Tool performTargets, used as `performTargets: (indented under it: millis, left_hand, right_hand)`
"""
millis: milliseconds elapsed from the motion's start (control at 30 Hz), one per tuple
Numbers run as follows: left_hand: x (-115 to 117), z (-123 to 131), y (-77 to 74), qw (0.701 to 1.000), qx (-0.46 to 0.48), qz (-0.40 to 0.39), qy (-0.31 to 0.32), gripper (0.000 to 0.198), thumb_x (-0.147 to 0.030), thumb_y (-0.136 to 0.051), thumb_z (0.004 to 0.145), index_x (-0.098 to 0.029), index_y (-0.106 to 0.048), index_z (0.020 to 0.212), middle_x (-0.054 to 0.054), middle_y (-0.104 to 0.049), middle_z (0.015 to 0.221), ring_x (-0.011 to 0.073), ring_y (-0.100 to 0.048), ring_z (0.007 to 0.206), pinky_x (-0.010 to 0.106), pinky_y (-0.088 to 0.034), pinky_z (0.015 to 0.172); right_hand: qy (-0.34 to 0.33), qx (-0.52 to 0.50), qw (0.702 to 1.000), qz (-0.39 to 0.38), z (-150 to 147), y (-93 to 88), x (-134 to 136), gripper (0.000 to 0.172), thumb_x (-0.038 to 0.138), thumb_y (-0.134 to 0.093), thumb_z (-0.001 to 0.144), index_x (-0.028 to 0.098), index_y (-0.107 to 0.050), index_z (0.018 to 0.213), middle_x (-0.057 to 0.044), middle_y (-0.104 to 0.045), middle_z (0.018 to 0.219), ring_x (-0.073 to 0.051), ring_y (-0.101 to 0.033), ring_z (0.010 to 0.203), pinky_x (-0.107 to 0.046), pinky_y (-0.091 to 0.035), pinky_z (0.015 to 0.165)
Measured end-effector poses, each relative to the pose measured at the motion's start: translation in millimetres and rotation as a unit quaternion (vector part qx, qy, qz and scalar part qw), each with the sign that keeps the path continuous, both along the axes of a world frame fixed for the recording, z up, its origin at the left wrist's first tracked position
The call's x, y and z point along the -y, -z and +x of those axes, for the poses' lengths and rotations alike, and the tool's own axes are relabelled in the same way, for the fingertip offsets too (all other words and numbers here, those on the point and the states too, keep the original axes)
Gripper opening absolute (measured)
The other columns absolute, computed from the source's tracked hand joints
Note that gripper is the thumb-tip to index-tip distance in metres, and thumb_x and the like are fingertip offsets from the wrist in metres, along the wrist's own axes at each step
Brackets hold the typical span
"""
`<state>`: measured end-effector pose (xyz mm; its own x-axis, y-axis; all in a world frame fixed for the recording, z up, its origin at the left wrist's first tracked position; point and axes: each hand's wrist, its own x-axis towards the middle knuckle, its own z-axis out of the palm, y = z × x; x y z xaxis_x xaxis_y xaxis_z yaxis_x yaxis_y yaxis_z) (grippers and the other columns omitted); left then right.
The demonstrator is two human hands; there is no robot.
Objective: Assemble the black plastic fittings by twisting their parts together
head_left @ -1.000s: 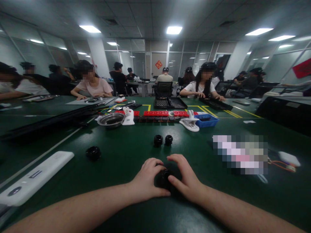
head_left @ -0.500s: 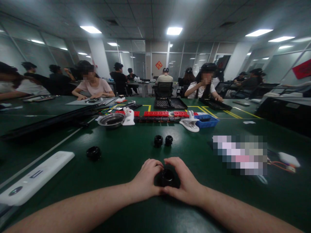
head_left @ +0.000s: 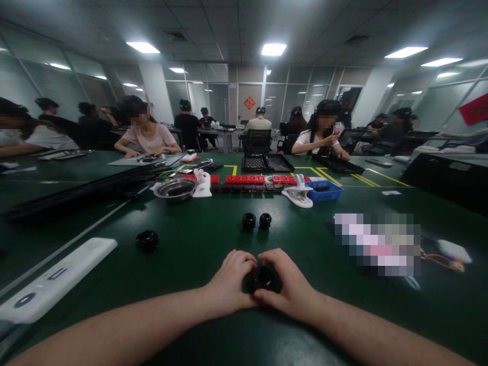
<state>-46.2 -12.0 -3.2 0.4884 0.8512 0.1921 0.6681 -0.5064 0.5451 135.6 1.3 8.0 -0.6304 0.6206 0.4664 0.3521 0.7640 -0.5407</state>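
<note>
Close in front of me on the green table (head_left: 213, 229), my left hand (head_left: 233, 279) and my right hand (head_left: 292, 284) curve around a round black part (head_left: 263, 277). Its open hole faces up between my fingers and thumbs. Both hands are closed on it from opposite sides, thumbs at the near side. Beyond them stand two small black ring-shaped parts, one (head_left: 249, 221) beside the other (head_left: 265, 220). A wider black ring part (head_left: 147, 240) sits to the left.
A long white device (head_left: 76, 269) lies at left. Farther back are a metal bowl (head_left: 176, 188), red blocks in a row (head_left: 245, 179), a white clip (head_left: 299, 193) and a blue tray (head_left: 324, 190). A blurred item (head_left: 377, 244) lies at right. People sit beyond.
My hands stay around the black part, with only slight finger movement. Across the table at right, a person's raised hand has moved away from the face, showing a small object.
</note>
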Motion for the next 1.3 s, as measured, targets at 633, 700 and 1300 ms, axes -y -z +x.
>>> performTargets:
  millis: [633,700,1300]
  left_hand:
    - [1.5,0.6,-5.4,1.000,0.003,-0.026,-0.007,0.047,-0.039,-0.068,0.058,-0.021,-0.053,0.099,0.004,-0.049,0.100,0.0243,-0.043,0.095,0.039,-0.035,0.085]
    - [1.5,0.8,-5.0,1.000,0.003,-0.023,-0.006,0.047,-0.041,-0.067,0.059,-0.021,-0.052,0.099,0.004,-0.049,0.100,0.0241,-0.043,0.095,0.040,-0.034,0.087]
    - [2.9,2.1,-1.3,1.000,0.018,0.007,-0.013,0.042,-0.045,-0.066,0.059,-0.019,-0.055,0.090,0.005,-0.050,0.100,0.0240,-0.044,0.095,0.040,-0.033,0.087]
  right_hand:
    - [-0.080,-0.025,0.996,0.009,2.1,-1.4,0.4,0.046,0.020,-0.048,0.069,0.017,-0.037,0.114,-0.009,-0.050,0.103,-0.022,-0.047,0.094,-0.039,-0.040,0.082]
    - [-0.104,-0.034,0.994,0.016,2.0,-3.0,0.8,0.051,0.020,-0.047,0.068,0.016,-0.034,0.117,-0.010,-0.048,0.108,-0.023,-0.045,0.100,-0.040,-0.038,0.086]
    - [-0.038,-0.018,0.999,0.034,-0.1,-5.6,4.2,0.047,0.032,-0.053,0.071,0.016,-0.039,0.112,-0.011,-0.049,0.106,-0.025,-0.045,0.096,-0.041,-0.038,0.084]
